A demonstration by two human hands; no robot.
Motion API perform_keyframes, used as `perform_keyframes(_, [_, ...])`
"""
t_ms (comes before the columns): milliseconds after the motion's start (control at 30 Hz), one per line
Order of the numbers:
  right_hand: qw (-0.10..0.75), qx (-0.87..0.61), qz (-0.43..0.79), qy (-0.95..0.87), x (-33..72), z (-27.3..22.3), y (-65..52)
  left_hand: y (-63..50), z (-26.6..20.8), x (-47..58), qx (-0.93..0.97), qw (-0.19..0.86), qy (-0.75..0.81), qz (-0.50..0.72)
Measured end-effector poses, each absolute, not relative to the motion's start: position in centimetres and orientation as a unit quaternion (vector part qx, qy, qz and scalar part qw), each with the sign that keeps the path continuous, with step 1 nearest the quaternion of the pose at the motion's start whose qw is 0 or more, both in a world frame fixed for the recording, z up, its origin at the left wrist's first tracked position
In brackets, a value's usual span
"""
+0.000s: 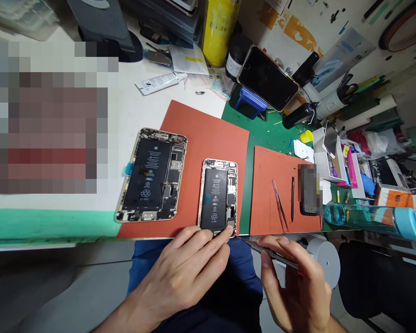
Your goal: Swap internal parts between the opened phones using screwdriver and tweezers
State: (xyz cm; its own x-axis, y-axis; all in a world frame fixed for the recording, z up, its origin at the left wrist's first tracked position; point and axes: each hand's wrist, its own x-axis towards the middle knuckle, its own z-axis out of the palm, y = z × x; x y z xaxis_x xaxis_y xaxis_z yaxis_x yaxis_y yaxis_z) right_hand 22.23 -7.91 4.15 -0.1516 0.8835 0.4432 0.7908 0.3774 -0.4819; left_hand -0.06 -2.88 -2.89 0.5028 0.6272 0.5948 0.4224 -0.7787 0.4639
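Observation:
A smaller opened phone (215, 194) lies on the red-brown mat, its black battery and circuit boards exposed. My left hand (190, 263) rests over its bottom end, fingertips pressed on the edge and holding it; the thumb is hidden. In my right hand (294, 282) is a slim pointed tool (268, 252) with a ribbed metal grip, pinched between thumb and fingers. Its tip meets or nearly meets the phone's lower right corner; contact cannot be made out. Left of this phone lies a larger opened phone (152, 175), also with battery and boards bare.
Tweezers (280, 206), a black stick-like tool (292, 199) and a dark phone (310, 194) lie on a second mat (263, 185). A blue bottle (364, 219) lies at the right edge. Behind stand a phone on a stand (268, 78) and a yellow canister (220, 32).

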Motion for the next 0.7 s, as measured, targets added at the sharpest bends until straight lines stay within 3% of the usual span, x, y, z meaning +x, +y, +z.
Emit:
perform_keyframes(233, [0.284,-0.505,0.11,-0.808,22.2,5.6,-6.7,-2.9,-3.2,0.1,0.856,0.11,0.305,0.404])
perform_keyframes(567, [0.177,-0.499,0.043,-0.847,21.8,7.2,-4.9,-2.9,-3.2,0.0,0.857,0.105,0.303,0.404])
perform_keyframes(700, [0.214,-0.488,0.063,-0.844,21.4,7.4,-4.6,-2.9,-3.3,0.0,0.856,0.102,0.303,0.406])
